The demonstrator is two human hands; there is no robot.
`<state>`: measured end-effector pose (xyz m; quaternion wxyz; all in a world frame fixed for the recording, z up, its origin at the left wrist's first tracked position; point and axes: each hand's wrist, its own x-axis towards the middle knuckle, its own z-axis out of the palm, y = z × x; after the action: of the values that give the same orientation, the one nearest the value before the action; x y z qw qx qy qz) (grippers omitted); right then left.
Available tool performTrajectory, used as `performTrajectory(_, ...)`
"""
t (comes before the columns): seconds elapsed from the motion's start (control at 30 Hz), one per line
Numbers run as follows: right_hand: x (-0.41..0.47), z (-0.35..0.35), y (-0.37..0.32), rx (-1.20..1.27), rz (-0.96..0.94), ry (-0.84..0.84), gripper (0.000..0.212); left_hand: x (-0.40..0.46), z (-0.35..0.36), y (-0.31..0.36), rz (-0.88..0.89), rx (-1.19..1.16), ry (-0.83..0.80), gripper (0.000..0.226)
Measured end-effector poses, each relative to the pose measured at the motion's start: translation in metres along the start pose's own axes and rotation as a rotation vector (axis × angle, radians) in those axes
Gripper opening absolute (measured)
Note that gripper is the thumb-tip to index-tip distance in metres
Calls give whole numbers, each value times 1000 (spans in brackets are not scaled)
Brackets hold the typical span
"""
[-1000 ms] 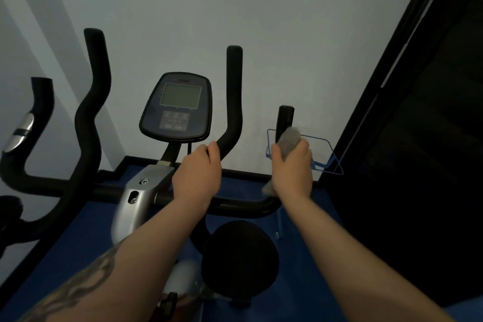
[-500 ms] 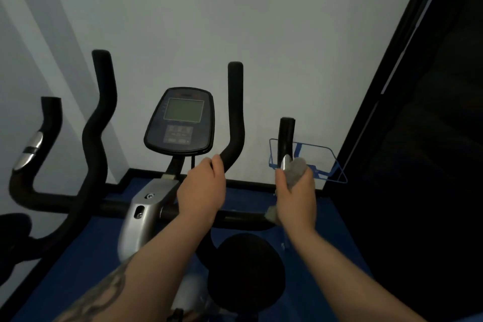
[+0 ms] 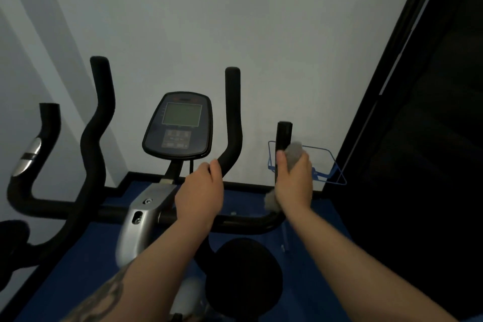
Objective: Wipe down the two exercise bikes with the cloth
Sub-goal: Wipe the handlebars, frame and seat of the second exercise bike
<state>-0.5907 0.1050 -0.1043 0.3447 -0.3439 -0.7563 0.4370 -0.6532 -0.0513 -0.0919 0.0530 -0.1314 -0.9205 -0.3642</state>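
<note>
Gap open between console (image 3: 180, 125) and the upright grip (image 3: 233, 117) right of it; further right, short grip (image 3: 284, 136) backs onto blue wire rack (image 3: 330, 162), dark wall (image 3: 423, 138) beyond blocks

Both forearms extend forward and upward from the lower edge of the view, bare, roughly parallel. The left forearm carries a dark tattoo near the elbow. Left hand (image 3: 200, 197): back toward the camera, fingers curled over the black foam inner handlebar (image 3: 233, 123) at its lower bend, thumb wrapped alongside. Right hand (image 3: 294, 183): held slightly higher, fingers and thumb closed round the short black upright grip (image 3: 283, 136), with a grey cloth (image 3: 294, 151) bunched inside the grasp and protruding above and below the fist. Right wrist straight.
</note>
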Motion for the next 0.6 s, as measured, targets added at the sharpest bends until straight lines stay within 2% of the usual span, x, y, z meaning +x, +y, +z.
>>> performTrajectory(0.13, 23, 1, -10, 39, 64, -21, 54, 0, 1, 0, -3, -14, 12, 48)
performTrajectory(0.3, -41, 4, 15, 147, -14, 92, 54, 1, 1, -2, 4, -25, 10, 47)
performTrajectory(0.43, 18, 2, -2, 208, 118, -93, 49, 0, 0, -1, 11, -1, 17, 48)
performTrajectory(0.5, 40, 2, -10, 293, 145, -145, 43, 0, -1, 0, 13, -6, 16, 48)
performTrajectory(0.6, 24, 4, 4, 356, 103, -101, 18, -1, -3, 1, 82, 4, -4, 39)
